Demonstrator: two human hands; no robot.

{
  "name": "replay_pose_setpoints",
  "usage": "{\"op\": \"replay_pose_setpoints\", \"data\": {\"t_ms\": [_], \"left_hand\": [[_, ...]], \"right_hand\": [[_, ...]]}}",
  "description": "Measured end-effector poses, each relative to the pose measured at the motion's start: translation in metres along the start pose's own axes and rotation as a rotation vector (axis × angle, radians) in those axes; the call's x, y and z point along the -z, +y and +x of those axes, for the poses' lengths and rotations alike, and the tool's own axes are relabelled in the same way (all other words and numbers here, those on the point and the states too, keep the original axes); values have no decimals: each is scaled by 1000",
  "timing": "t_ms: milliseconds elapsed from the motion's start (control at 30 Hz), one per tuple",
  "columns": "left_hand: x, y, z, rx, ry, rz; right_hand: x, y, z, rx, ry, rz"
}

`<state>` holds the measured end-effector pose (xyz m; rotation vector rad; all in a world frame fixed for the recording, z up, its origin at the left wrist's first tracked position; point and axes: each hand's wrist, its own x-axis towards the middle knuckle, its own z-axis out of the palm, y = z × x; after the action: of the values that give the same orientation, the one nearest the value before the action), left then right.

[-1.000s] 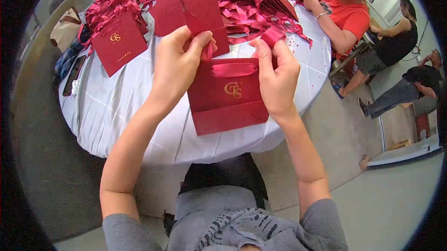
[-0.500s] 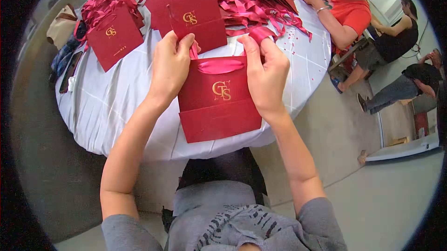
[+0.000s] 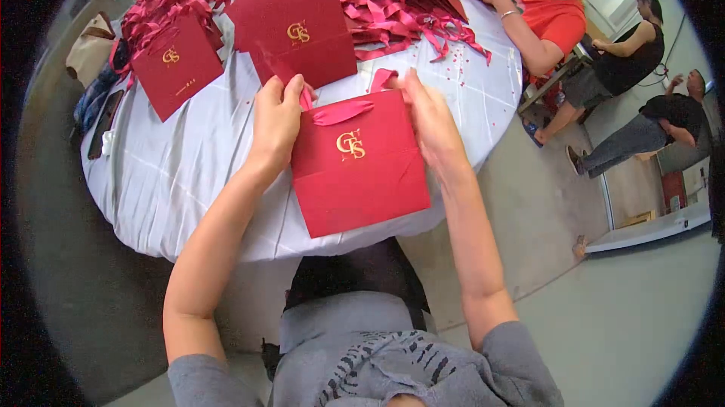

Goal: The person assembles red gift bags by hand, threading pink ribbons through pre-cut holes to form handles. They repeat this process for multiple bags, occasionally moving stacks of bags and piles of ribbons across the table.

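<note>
A red gift bag [image 3: 359, 188] with a gold monogram lies flattened and slightly tilted between my hands, over the near part of the table. A pink ribbon [image 3: 343, 113] crosses its upper front. My left hand [image 3: 276, 121] is closed at the bag's upper left corner, pinching a ribbon strand there. Along the upper right edge, my right hand [image 3: 439, 124] holds the bag with the thumb pointing up; its other fingers are partly hidden. A ribbon end [image 3: 384, 80] curls up beside that thumb.
Larger red bags [image 3: 294, 26] and another red bag [image 3: 177, 67] lie farther back on the white tablecloth [image 3: 181, 173]. A ribboned pile [image 3: 400, 7] stands beyond. A phone [image 3: 106, 124] rests at the left edge. A person in red [image 3: 547, 29] works across the table.
My right hand has released its pinch on the ribbon's right end and moved to the bag's edge. The bag has tilted slightly and its lower fold lies flatter. My left hand keeps its hold.
</note>
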<state>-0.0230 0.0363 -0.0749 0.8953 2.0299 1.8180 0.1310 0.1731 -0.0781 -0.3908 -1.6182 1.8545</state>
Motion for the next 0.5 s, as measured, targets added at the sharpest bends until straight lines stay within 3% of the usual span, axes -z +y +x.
{"op": "replay_pose_setpoints", "data": {"t_ms": [67, 100, 167, 300, 400, 500], "left_hand": [[-1, -3, 1, 26, 0, -72], [-2, -3, 0, 67, -3, -133], [-2, -3, -1, 55, -13, -161], [-2, -5, -1, 81, -28, -216], [3, -2, 0, 111, -59, -255], [10, 12, -3, 218, -125, -414]], "right_hand": [[-11, -24, -21, -167, -1, 221], [-9, -26, -22, -236, -110, 217], [-13, -27, -31, -318, -52, 256], [-8, -19, -32, -326, -73, 406], [-7, -19, -33, -232, -244, 168], [-8, -19, -32, -321, -230, 297]]}}
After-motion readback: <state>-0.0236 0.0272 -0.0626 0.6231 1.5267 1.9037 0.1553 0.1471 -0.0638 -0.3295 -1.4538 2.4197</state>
